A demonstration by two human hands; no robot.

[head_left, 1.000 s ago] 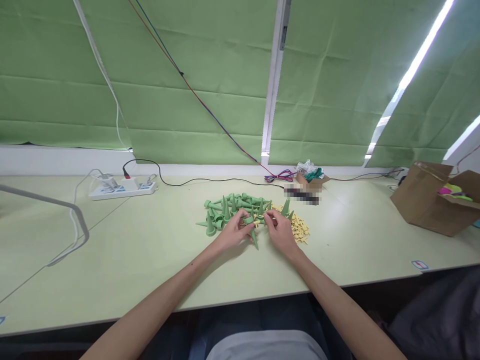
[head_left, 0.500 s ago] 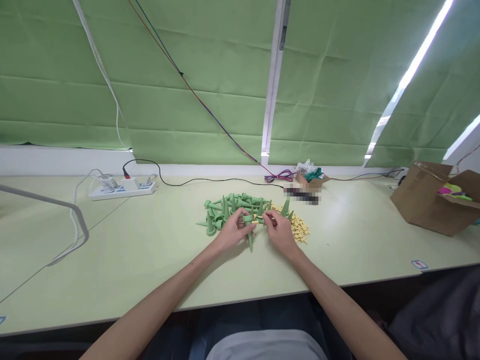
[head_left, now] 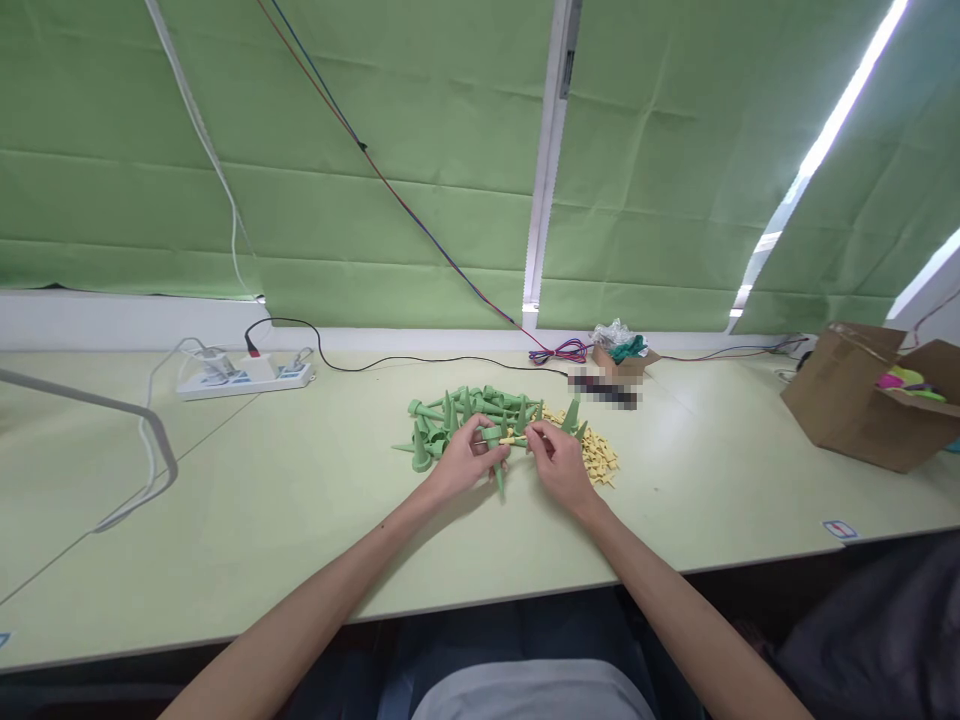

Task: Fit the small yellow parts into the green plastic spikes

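The left hand [head_left: 465,466] is curled round one green cone [head_left: 491,434], its ringed end held by thumb and fingers and its tip poking out towards six o'clock, a little to the five o'clock side. A second ago that tip leaned further round to five o'clock; it has swung inward since. The right hand [head_left: 559,463] has its fingertips pinched on a small yellow piece [head_left: 513,440], which reaches to the cone's ringed end. A second ago yellow showed in two separate bits between the hands; now it forms nearly one line.

The heap of green cones [head_left: 450,412] lies at eleven o'clock from the left hand, and the heap of yellow pieces [head_left: 600,458] spreads from twelve to three o'clock around the right hand. Both heaps sit on the surface [head_left: 712,480] as they did. The cardboard box [head_left: 847,410] stands unmoved, well apart, towards two o'clock.
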